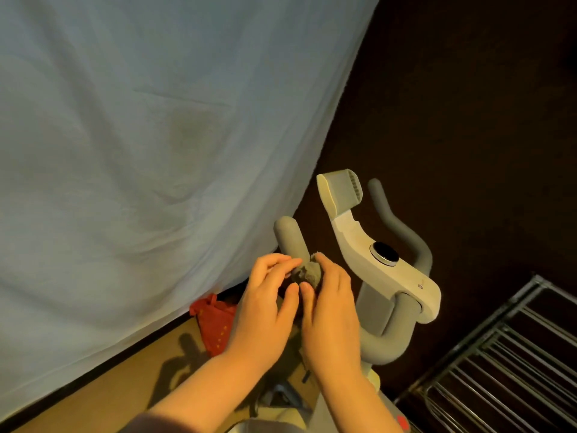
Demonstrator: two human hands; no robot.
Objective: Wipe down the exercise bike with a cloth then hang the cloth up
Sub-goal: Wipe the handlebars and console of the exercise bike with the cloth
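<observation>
The exercise bike [379,264] stands at lower right: a white console with a round dark knob, a phone holder on top and grey handlebars. A small grey-green cloth [307,271] is bunched around the left handlebar [292,237]. My right hand [331,310] grips the cloth on the bar, thumb in front. My left hand [265,304] holds the cloth's left side with curled fingertips. Both hands hide the handlebar's lower part.
A pale blue sheet [140,151] hangs across the left and middle. A metal drying rack [505,364] stands at bottom right. A red cloth bag [215,326] lies on the wooden floor [109,389] under the sheet's edge. Behind the bike is dark.
</observation>
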